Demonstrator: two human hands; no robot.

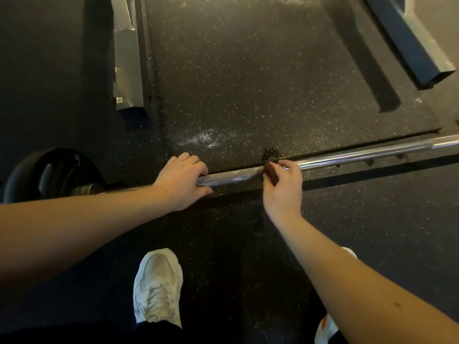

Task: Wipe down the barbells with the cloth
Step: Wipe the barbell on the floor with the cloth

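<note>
Bar (pixel 347 155) lies flat on the floor (pixel 273 70), running from lower left to upper right across the view. Chrome shaft, and it gets brighter toward the right end.

Left hand (pixel 182 181) is clamped on the bar: fingers curl over the top, thumb on the near side. Forearm comes in from the left edge.

Right hand (pixel 283 187) is on the bar just right of the left one, with a short stretch of bare shaft between them. It pinches a small brown piece (pixel 272 175) against the shaft, and a dark bristly tuft (pixel 272 153) sticks up on the far side of the bar there. Looks more like a brush than a cloth, but I can't tell for sure.

At the bar's left end is a black plate (pixel 49 172) on the sleeve (pixel 87 188), past the left wrist.

Beyond the bar:
- a white chalky smudge (pixel 203 140) on the speckled rubber, just past the left hand
- a grey steel beam (pixel 128 70) far left
- a dark beam (pixel 407 40) far right
- a mat seam running close along the bar's far side

Near side of the bar:
- a white shoe (pixel 159 286) below the gap between the hands
- a second shoe (pixel 327 326), mostly hidden under the right forearm
</note>
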